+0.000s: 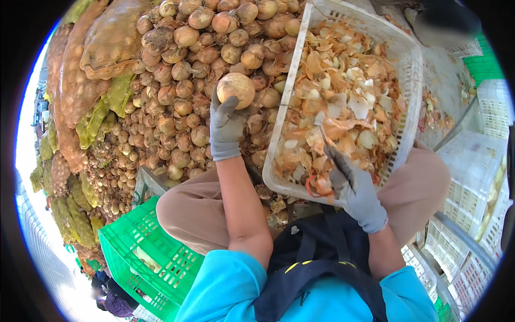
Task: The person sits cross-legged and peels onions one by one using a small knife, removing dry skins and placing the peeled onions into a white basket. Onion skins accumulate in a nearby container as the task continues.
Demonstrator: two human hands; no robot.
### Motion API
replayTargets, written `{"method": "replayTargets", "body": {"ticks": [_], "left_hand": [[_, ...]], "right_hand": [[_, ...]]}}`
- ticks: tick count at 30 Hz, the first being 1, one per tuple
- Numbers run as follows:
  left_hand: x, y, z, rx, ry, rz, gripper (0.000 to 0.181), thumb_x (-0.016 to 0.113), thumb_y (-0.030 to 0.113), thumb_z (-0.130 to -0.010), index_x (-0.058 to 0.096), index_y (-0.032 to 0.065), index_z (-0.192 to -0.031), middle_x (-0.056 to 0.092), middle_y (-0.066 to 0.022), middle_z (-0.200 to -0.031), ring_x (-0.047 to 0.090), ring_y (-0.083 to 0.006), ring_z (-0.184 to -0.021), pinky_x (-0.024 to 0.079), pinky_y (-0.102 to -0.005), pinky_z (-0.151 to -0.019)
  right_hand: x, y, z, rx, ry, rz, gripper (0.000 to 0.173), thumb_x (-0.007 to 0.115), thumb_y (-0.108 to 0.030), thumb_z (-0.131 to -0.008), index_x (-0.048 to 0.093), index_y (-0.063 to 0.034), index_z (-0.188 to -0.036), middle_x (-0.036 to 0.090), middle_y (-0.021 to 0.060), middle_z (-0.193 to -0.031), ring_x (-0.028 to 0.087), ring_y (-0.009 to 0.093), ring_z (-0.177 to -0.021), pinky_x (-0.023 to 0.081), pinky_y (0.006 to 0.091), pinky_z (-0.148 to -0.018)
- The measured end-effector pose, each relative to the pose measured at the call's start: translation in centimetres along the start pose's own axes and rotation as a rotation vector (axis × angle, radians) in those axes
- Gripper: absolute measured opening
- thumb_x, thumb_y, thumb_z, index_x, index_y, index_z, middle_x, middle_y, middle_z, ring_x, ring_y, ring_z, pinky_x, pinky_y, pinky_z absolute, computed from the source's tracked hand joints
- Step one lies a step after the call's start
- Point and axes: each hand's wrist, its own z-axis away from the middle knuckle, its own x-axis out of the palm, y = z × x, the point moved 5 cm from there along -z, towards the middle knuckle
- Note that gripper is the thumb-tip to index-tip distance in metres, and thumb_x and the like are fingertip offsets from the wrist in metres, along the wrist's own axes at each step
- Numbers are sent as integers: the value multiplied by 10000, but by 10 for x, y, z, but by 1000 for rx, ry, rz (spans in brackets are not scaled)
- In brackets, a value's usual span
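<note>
My left hand (228,124), in a grey glove, holds a large yellow onion (235,90) with its papery skin on, above a big heap of unpeeled onions (181,116). In a grey glove too, my right hand (354,193) grips a small knife (328,147), its blade pointing up and away from me. Beneath the knife is a white plastic crate (277,141) full of onion skins (342,96) and pale onion scraps. The crate lies tilted between my knees. Part of the knife handle is hidden by my fingers.
Mesh sacks of onions (112,36) are stacked at the left. A green plastic crate (149,249) stands by my left knee. White crates (462,181) and a metal bar (462,237) lie to the right. Part of another person (114,298) shows at the lower left.
</note>
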Motion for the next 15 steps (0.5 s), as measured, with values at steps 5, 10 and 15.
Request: {"method": "replayTargets", "body": {"ticks": [5, 10, 15], "left_hand": [[70, -2, 82, -170, -207, 1, 736, 781, 124, -668, 465, 6, -1322, 628, -150, -1127, 649, -303, -993, 581, -408, -806], [111, -4, 140, -356, -402, -323, 778, 822, 82, -604, 480, 28, -1301, 621, -45, -1086, 619, -136, -932, 522, -260, -800], [119, 0, 161, -425, -450, -479, 751, 825, 57, -577, 509, 25, -1257, 634, -44, -1071, 623, -134, -928, 533, -277, -800]], "right_hand": [[-12, -61, 20, -189, -41, 146, 620, 488, -382, -991, 317, -16, -1462, 661, 230, -876, 677, 362, -823, 510, 380, -700], [-5, -73, 35, -465, 48, 396, 670, 455, -452, -985, 288, -30, -1477, 553, 213, -701, 562, 391, -608, 439, 385, -574], [-2, -62, 48, -407, 13, 459, 622, 488, -362, -976, 291, -50, -1477, 596, 225, -694, 612, 385, -625, 465, 454, -572]]}}
